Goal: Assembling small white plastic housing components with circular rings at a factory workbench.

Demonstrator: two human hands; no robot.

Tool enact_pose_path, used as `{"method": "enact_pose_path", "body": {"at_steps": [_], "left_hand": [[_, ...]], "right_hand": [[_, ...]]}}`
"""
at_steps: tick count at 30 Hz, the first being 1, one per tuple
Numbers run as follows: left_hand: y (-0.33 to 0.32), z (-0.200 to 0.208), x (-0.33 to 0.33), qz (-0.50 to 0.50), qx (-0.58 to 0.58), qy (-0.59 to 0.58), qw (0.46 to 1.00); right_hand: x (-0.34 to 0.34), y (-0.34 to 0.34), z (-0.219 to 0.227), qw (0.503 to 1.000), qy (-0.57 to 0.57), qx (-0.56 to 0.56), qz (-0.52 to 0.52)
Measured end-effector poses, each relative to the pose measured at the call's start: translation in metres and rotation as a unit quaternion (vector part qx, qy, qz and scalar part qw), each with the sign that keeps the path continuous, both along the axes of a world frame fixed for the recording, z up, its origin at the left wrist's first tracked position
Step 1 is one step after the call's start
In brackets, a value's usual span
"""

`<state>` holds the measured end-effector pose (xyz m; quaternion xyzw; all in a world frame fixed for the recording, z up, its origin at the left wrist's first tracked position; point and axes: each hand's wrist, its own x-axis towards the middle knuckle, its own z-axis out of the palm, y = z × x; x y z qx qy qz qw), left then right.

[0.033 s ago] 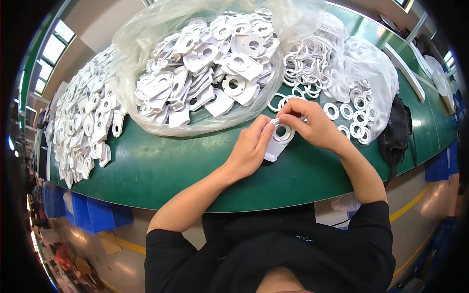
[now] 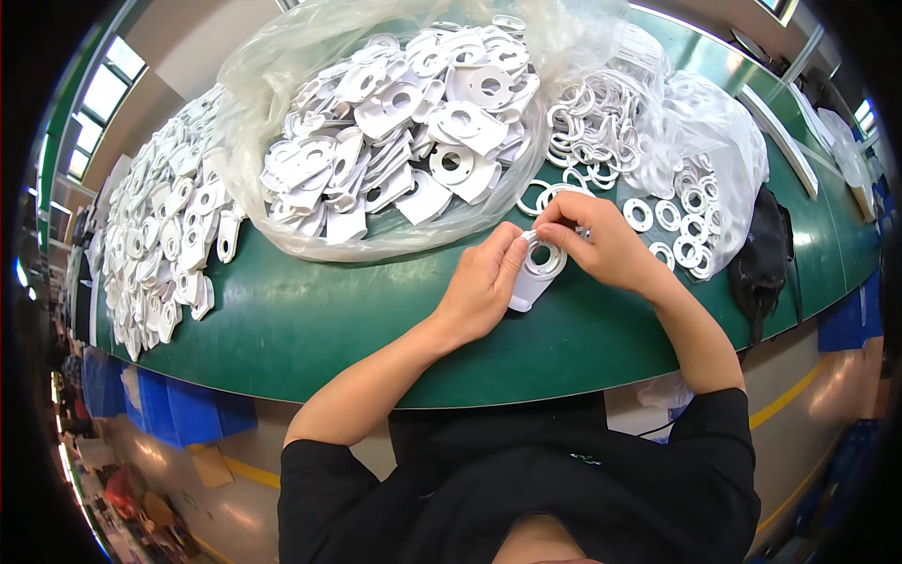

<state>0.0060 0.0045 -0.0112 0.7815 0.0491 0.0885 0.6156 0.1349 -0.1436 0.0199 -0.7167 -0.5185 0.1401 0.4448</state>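
- White plastic bracket [image 2: 526, 294] is held between your two hands just above the table, near the open bag, with its squared end pointing toward you.
- On its round end sits a white ring [image 2: 542, 274]; you cannot tell from this view whether it is fully seated.
- Your left hand [image 2: 477, 284] pinches the bracket's left edge, thumb and fingers narrow on it.
- Your right hand [image 2: 597, 242] pinches the upper rim, thumb and forefinger close together; its other fingers are partly hidden.
- Beyond your hands, loose rings [image 2: 668, 215] lie on the green table [image 2: 376, 329], beside a ring pile [image 2: 587, 127] and a second clear bag [image 2: 723, 132].
- Ahead and leftward, the open clear bag [image 2: 246, 207] holds many brackets.
- Farther left spreads a heap of white parts [image 2: 155, 230].
- At far right, a black pouch [image 2: 759, 249] rests near the table's edge.
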Motion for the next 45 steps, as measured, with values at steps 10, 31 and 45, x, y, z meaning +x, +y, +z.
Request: {"method": "enact_pose_path", "body": {"at_steps": [10, 31, 45], "left_hand": [[-0.003, -0.007, 0.004, 0.070, -0.067, -0.102, 0.990], [0.011, -0.008, 0.002, 0.053, 0.105, -0.074, 0.990], [-0.012, -0.006, -0.008, -0.052, 0.130, -0.094, 0.986]], "right_hand": [[-0.011, 0.012, -0.005, 0.976, 0.190, 0.072, -0.074], [-0.008, 0.004, -0.012, 0.990, 0.137, -0.042, 0.002], [-0.008, 0.011, -0.029, 0.915, 0.349, 0.159, -0.125]]}}
